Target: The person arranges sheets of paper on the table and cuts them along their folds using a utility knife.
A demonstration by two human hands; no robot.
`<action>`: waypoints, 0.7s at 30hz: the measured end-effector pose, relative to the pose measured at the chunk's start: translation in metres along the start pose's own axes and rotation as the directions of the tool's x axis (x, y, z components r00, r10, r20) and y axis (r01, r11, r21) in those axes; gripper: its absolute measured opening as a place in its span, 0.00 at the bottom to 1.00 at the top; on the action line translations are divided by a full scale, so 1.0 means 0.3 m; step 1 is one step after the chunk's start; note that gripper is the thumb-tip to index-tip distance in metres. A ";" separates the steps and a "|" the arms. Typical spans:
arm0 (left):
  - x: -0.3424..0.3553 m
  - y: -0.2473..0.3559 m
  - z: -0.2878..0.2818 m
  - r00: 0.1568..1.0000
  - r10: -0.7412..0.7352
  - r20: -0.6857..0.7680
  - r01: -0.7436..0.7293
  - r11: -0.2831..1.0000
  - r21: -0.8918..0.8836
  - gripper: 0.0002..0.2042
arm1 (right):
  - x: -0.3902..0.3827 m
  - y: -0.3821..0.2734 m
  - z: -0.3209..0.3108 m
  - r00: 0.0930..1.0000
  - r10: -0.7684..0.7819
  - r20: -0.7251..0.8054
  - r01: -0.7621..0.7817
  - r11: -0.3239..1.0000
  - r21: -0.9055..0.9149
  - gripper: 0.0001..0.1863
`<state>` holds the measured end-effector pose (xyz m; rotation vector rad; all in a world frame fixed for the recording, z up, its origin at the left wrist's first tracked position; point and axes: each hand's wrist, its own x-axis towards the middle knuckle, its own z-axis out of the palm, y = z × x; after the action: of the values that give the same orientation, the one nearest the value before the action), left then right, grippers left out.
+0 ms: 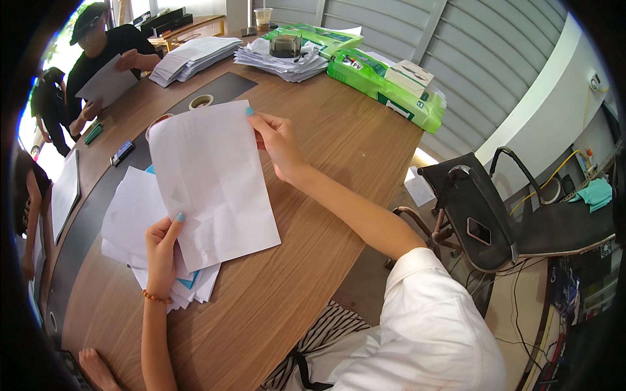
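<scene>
A white sheet of paper is held up over the table, its surface slightly creased. My left hand, with an orange beaded bracelet at the wrist, pinches its lower left edge, thumb on the front. At the upper right corner, my right hand grips the sheet between thumb and fingers. Below and to the left lies a loose pile of white papers, fanned out unevenly, with bits of blue showing among them. The raised sheet hides part of this pile.
Across the wooden table, a person holds a paper. Tape rolls, a dark marker-like object, paper stacks and green packages lie around. A black chair bearing a phone stands right.
</scene>
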<state>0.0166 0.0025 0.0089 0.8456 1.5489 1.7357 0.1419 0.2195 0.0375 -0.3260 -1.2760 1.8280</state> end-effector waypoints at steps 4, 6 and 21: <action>0.005 -0.006 -0.012 0.999 -0.004 0.054 0.002 0.999 0.052 0.12 | 0.018 0.027 -0.055 0.997 -0.070 0.038 0.073 0.992 -0.100 0.12; 0.003 -0.006 -0.017 0.998 -0.008 0.055 0.006 0.999 0.048 0.12 | 0.014 0.028 -0.049 0.996 -0.059 0.062 0.065 0.993 -0.102 0.10; 0.004 -0.018 -0.010 0.996 0.009 0.088 -0.018 0.995 0.097 0.11 | 0.005 0.023 -0.026 0.983 0.016 -0.182 -0.021 1.000 -0.023 0.09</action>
<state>0.0137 0.0021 0.0035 0.9694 1.5841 1.6209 0.1425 0.2249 0.0284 -0.5088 -1.1731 1.7553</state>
